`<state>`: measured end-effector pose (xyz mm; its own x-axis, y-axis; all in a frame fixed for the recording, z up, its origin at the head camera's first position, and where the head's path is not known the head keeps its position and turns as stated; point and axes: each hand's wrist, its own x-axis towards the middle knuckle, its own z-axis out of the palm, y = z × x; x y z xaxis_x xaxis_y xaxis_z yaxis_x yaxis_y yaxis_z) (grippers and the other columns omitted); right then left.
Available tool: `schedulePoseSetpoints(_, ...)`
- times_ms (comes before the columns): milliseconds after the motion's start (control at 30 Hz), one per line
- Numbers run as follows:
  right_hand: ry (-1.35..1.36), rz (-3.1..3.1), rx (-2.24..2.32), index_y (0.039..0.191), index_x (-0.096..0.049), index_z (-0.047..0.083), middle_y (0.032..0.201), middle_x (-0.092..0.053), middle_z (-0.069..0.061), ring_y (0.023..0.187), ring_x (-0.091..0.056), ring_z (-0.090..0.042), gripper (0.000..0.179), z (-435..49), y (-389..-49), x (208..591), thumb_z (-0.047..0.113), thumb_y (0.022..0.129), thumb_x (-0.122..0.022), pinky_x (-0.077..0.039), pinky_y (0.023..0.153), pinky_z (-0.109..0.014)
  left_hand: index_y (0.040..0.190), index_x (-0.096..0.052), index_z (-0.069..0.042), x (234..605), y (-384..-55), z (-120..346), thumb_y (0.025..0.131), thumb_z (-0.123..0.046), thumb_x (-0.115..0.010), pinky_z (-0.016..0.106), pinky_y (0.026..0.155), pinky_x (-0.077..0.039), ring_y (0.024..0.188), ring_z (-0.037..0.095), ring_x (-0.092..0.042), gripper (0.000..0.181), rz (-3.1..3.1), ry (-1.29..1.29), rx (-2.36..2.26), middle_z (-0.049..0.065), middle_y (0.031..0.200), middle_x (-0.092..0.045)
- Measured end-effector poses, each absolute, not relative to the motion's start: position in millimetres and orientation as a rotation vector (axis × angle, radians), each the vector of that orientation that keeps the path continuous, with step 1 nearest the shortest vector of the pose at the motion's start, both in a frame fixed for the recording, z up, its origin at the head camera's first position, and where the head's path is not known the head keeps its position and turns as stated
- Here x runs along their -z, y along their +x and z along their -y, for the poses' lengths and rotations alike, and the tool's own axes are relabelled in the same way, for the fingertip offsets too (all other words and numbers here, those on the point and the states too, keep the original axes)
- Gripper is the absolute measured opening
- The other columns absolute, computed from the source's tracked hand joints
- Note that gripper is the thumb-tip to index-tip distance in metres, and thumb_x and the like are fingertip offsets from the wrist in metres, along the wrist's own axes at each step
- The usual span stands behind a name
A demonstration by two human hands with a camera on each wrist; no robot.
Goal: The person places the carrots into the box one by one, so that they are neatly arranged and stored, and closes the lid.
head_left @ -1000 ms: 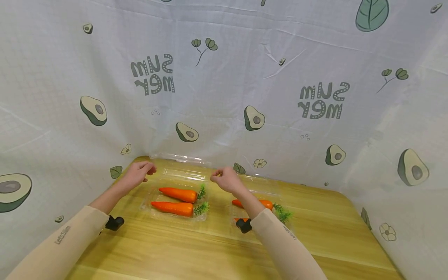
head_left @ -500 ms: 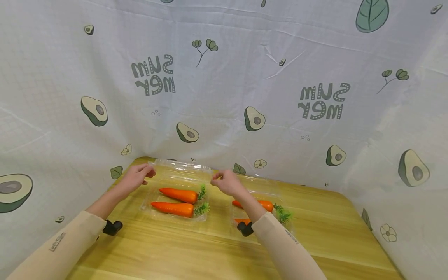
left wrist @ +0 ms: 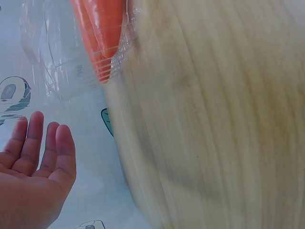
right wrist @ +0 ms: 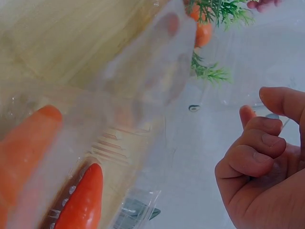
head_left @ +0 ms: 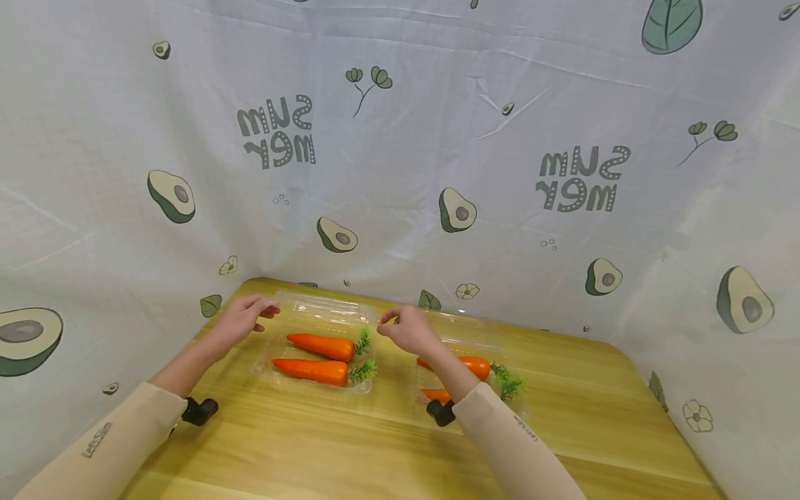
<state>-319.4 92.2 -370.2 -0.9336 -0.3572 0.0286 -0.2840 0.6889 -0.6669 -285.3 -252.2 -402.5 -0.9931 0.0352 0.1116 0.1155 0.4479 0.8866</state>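
A clear plastic clamshell box (head_left: pixel 270 380) holds two orange carrots, an upper carrot (head_left: pixel 321 346) and a lower carrot (head_left: pixel 312 371), each with a green leafy top. Its hinged lid (head_left: pixel 325 310) lies folded back toward the curtain. At the lid's left edge is my left hand (head_left: pixel 246 316); the left wrist view shows its fingers (left wrist: pixel 66 143) spread apart, gripping nothing. My right hand (head_left: pixel 409 330) hovers by the lid's right corner. In the right wrist view, three fingers (right wrist: pixel 252 160) curl loosely, with thumb and index tips apart.
A second open clamshell box (head_left: pixel 417 410) stands to the right, partly behind my right forearm. It holds a carrot (head_left: pixel 475 367) and another carrot (head_left: pixel 435 396); its lid (head_left: pixel 465 328) is folded back too. A printed curtain (head_left: pixel 400 139) borders the wooden table (head_left: pixel 281 451).
The left box's lid has tipped and settled lower behind the carrots. My right hand has shifted slightly downward; my left hand has barely moved. The carrots stay in place.
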Motion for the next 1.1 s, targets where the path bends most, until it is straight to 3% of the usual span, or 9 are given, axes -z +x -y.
schedulePoseSetpoints(167,-0.542,-2.790,1.070,0.107,-0.071,0.009,0.059,-0.046,0.002,0.050,-0.036,-0.012,0.018,-93,-318,372,0.021,0.094,-0.068,-0.032,0.050,-0.026,0.131,-0.059,0.009,401,-279,252,0.110,-0.025,-0.035,0.036,0.089,-0.055,0.125,0.042,-0.055,0.047,2.578,-0.149,1.643,0.029,0.134,-0.059)
schedulePoseSetpoints(500,-0.555,-2.770,1.090,0.111,-0.071,0.009,0.062,-0.048,0.001,0.052,-0.037,-0.013,0.020,-95,-314,373,0.021,0.095,-0.068,-0.033,0.050,-0.027,0.132,-0.058,0.008,399,-268,252,0.110,-0.025,-0.037,0.034,0.087,-0.055,0.124,0.042,-0.054,0.045,2.523,-0.169,1.679,0.028,0.133,-0.059)
schedulePoseSetpoints(700,-0.541,-2.761,1.089,0.114,-0.071,0.011,0.061,-0.046,0.002,0.050,-0.035,-0.012,0.023,-96,-311,376,0.022,0.094,-0.068,-0.031,0.047,-0.026,0.130,-0.059,0.006,402,-264,251,0.110,-0.031,-0.039,0.036,0.086,-0.056,0.117,0.034,-0.057,0.047,2.488,-0.138,1.721,0.021,0.127,-0.062)
schedulePoseSetpoints(933,-0.555,-2.747,1.100,0.116,-0.070,0.009,0.063,-0.048,0.001,0.051,-0.037,-0.012,0.026,-97,-310,380,0.021,0.093,-0.068,-0.032,0.047,-0.026,0.136,-0.055,0.006,404,-259,253,0.110,-0.035,-0.039,0.030,0.084,-0.056,0.117,0.033,-0.057,0.051,2.473,-0.146,1.752,0.021,0.129,-0.061)
schedulePoseSetpoints(1100,-0.553,-2.741,1.082,0.117,-0.070,0.010,0.073,-0.057,-0.003,0.057,-0.043,-0.014,0.027,-97,-307,379,0.023,0.093,-0.068,-0.036,0.051,-0.027,0.136,-0.054,0.007,406,-256,257,0.110,-0.040,-0.038,0.029,0.084,-0.057,0.112,0.026,-0.060,0.056,2.455,-0.162,1.785,0.008,0.123,-0.065)
